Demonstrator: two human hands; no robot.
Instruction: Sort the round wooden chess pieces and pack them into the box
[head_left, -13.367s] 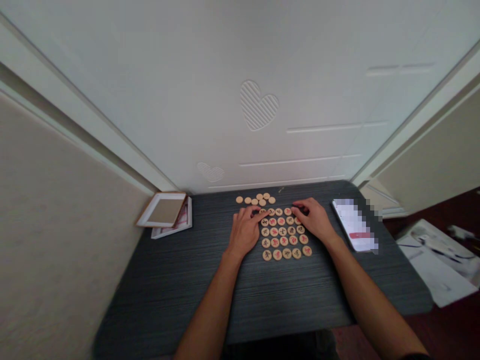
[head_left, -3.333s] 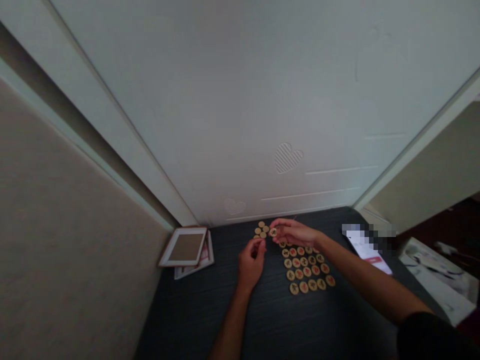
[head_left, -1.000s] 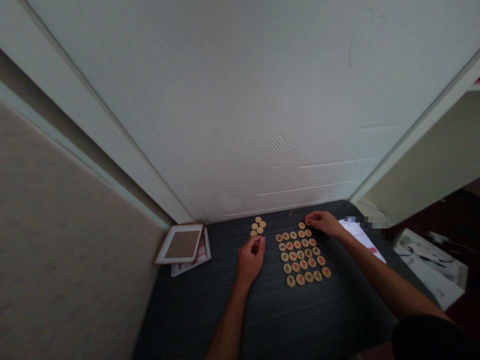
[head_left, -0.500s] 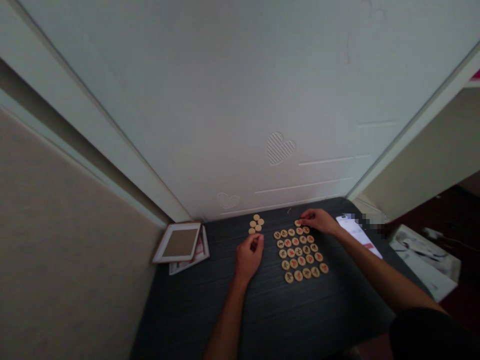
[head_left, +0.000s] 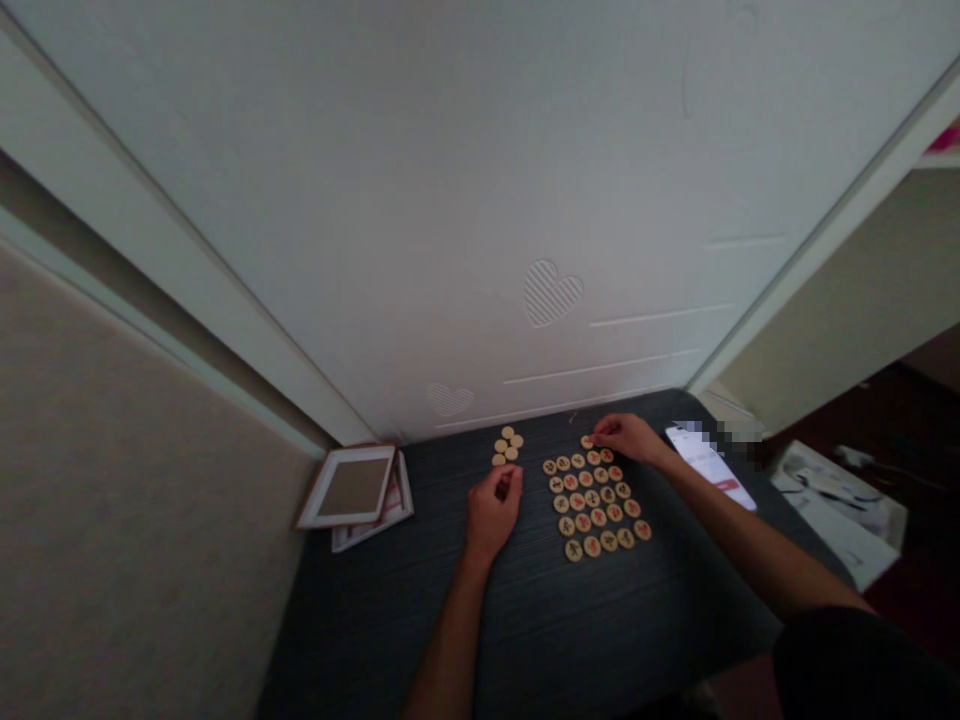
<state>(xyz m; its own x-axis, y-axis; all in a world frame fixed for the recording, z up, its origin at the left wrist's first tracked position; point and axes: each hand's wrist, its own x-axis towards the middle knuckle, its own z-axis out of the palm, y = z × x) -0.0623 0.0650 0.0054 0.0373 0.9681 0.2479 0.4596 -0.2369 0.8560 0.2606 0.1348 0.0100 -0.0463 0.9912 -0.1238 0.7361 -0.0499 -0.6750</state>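
1. Most of the laying-out looks done, to my eye: a block of lettered discs [head_left: 592, 498] sits on the dark table [head_left: 375, 620] in five rows of five, marks upward, some red, some black.
2. Past the far row, one lone disc [head_left: 586, 442] lies just beyond the block, behind its right half, apart from any neighbours of its own.
3. The right hand [head_left: 634, 438] is at that disc, fingertips gathered close together at its right edge. They touch it, it seems; whether they pinch it I cannot tell from here.
4. What is left, as I judge it, is five plain-faced discs [head_left: 511, 454], bunched loosely to the left of the block, no lettering showing.
5. The left hand [head_left: 491, 515] rests just in front of that bunch, fingers curled and thumb drawn up near the forefinger. I see nothing between them, but the inside of the hand is hidden.
6. A phone [head_left: 705, 460] lies to the right; a picture frame [head_left: 358, 488] leans across another at the left.
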